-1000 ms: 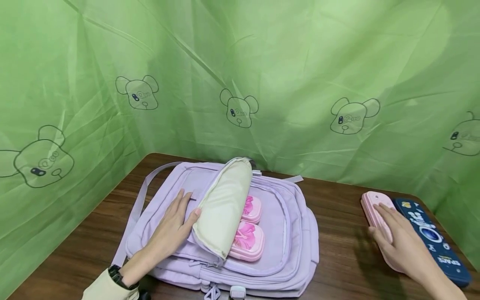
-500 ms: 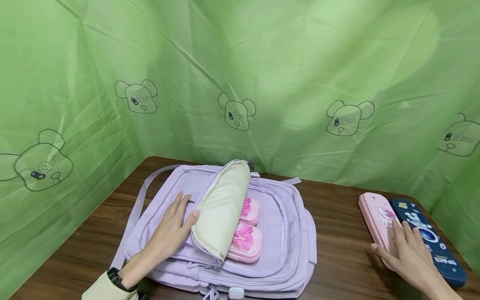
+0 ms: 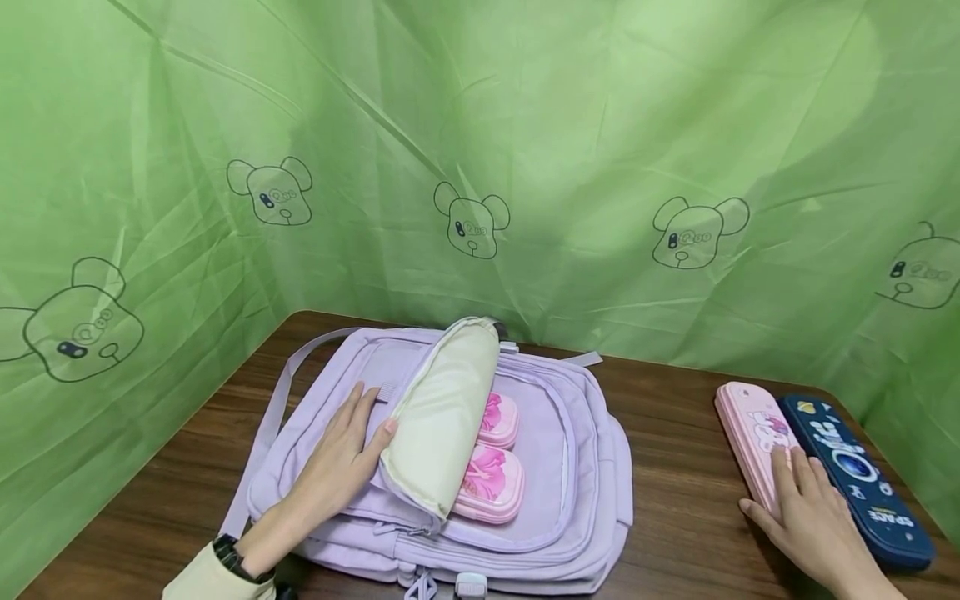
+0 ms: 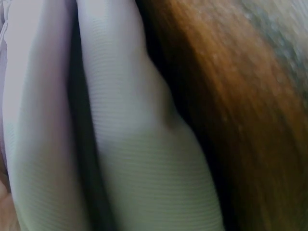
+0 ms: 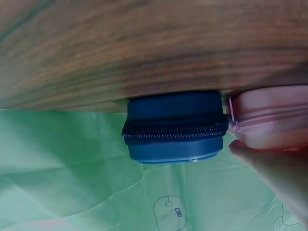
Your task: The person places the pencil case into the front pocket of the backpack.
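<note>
The outstretched left grip (image 3: 341,454) rests on the lavender backpack (image 3: 611,467), while the spread right grip (image 3: 813,518) touches the pink case (image 3: 756,433), a navy case (image 3: 858,483) just right of that grip.

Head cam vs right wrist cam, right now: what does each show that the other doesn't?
Head only: lavender backpack, two flowered pink cases partly hidden by its flap, left hand. Right wrist only: zipper teeth on the blue case, pink zipper pull. Both: blue case, long pink case beside it, right hand, wooden table, green cloth.
</note>
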A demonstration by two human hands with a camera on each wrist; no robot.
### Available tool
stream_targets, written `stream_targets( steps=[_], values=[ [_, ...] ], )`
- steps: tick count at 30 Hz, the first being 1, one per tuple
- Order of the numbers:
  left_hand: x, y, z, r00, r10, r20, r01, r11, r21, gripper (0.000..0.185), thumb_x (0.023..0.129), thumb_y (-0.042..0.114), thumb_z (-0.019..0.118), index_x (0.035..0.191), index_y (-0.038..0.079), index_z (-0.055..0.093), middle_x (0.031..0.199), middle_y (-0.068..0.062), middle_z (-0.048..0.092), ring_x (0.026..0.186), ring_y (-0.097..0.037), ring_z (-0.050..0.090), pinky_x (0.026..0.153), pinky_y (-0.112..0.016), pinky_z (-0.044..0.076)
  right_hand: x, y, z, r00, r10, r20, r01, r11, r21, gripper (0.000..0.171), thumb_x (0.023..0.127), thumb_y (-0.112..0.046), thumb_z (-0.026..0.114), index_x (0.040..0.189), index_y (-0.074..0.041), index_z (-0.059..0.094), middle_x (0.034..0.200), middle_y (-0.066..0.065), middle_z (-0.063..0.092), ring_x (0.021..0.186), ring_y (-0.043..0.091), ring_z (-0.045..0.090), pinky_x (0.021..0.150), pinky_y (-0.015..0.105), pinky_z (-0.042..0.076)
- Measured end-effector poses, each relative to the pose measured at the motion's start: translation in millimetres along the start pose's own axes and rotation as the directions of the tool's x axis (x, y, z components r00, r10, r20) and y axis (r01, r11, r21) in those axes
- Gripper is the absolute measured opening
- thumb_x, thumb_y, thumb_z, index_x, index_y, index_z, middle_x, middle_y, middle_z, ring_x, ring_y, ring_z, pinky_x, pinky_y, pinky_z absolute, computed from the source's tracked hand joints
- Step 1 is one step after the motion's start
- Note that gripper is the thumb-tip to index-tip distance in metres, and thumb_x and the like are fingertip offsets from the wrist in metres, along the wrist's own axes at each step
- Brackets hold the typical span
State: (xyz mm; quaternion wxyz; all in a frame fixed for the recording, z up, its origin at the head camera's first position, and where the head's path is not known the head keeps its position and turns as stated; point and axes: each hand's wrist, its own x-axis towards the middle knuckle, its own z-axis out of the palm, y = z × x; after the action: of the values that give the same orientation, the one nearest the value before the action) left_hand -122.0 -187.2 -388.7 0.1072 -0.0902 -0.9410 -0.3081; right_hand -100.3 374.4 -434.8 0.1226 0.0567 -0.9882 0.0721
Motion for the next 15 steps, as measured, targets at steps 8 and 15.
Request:
stream_targets(
  steps=[8, 15],
  values=[
    [-0.2, -0.5, -0.3, 1.0, -0.003, 0.002, 0.003, 1.0, -0.001, 0.068, 0.098, 0.048, 0.036, 0.145, 0.001, 0.026, 0.15, -0.024, 0.014, 0.135, -0.042, 0.016, 0.105, -0.058, 0.016, -4.6, -4.4, -0.5, 0.999, -0.025, -0.036, 0.024, 1.0, -0.015, 0.083, 0.089, -0.035, 0.062, 0.137, 0.018, 0.02, 0.134, 0.047, 0.018, 0.118, 0.065, 0.017, 0.094, 0.071, 0.014],
    [0.4, -0.3, -0.7, 1.0, 0.012, -0.008, -0.012, 1.0, -0.009, 0.065, 0.099, 0.045, 0.036, 0.144, -0.001, 0.027, 0.149, -0.025, 0.016, 0.134, -0.043, 0.018, 0.105, -0.058, 0.017, -1.8, -9.2, -5.2, 0.997, 0.036, -0.066, -0.037, 0.999, -0.005, 0.079, 0.083, -0.04, 0.068, 0.134, 0.008, 0.031, 0.124, 0.047, 0.022, 0.084, 0.07, 0.031, 0.064, 0.073, 0.029]
  ],
)
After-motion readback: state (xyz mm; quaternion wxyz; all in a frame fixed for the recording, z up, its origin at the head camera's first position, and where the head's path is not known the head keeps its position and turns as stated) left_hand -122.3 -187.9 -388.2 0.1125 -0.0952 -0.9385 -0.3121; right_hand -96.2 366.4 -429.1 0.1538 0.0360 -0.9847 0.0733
